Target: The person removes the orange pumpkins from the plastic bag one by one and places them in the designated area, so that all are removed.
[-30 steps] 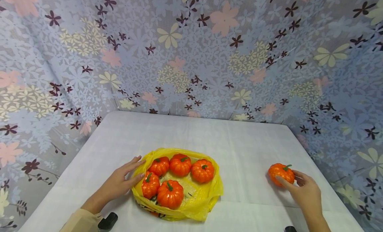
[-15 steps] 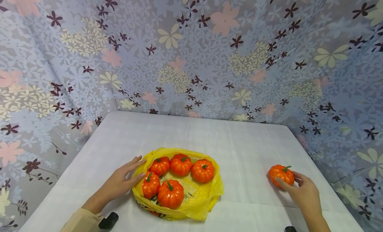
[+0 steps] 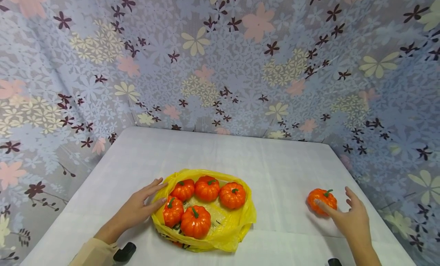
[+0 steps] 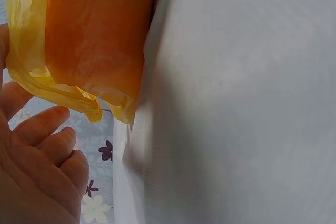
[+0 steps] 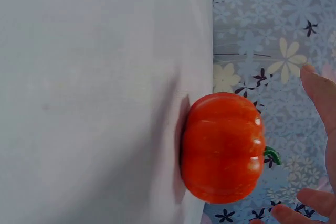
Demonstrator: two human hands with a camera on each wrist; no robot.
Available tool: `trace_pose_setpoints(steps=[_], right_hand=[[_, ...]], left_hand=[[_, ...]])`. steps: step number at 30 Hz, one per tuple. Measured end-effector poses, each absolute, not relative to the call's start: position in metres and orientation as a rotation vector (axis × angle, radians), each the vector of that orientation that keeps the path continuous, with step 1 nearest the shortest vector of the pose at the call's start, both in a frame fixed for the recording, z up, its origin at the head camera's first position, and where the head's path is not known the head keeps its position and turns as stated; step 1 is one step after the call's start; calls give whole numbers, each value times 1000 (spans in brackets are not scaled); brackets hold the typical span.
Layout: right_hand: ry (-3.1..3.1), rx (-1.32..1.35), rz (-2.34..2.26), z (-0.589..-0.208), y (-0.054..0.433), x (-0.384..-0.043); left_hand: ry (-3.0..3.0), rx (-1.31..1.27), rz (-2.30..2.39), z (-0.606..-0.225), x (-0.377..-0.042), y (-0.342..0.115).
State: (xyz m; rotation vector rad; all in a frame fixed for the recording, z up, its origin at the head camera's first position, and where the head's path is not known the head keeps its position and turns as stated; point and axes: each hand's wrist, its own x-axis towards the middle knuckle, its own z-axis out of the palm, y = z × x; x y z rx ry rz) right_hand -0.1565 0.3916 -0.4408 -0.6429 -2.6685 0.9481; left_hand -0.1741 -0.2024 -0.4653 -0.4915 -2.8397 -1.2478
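Observation:
On the right side of the table lies an orange toy pumpkin (image 3: 319,203) with a green stem. My right hand (image 3: 354,222) is just beside it, thumb and fingers spread apart. In the right wrist view the pumpkin (image 5: 223,148) rests on the cloth, and a gap parts it from the fingers (image 5: 317,95). A yellow plastic bag (image 3: 227,241), its mouth rolled open, holds several like pumpkins (image 3: 196,223). My left hand (image 3: 139,207) rests against the bag's left rim with fairly straight fingers. Up close in the left wrist view, the bag's wall (image 4: 97,35) glows orange.
A white cloth covers the table (image 3: 233,151). Floral fabric (image 3: 220,67) hangs behind it and at both sides. Black wrist straps or devices (image 3: 125,252) show near the front edge. The bag and the lone pumpkin stand well apart.
My right hand's fingers have come off the pumpkin and spread open; the pumpkin stays where it was on the table. The left hand and the bag have hardly moved.

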Motion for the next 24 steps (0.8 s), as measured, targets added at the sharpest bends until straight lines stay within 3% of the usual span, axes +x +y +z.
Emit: trace_pose_setpoints(steps=[24], right_hand=[[-2676,-502,960,-418,349,-150]], left_hand=[[-2811,-505,-1262,-468,-176,-204]])
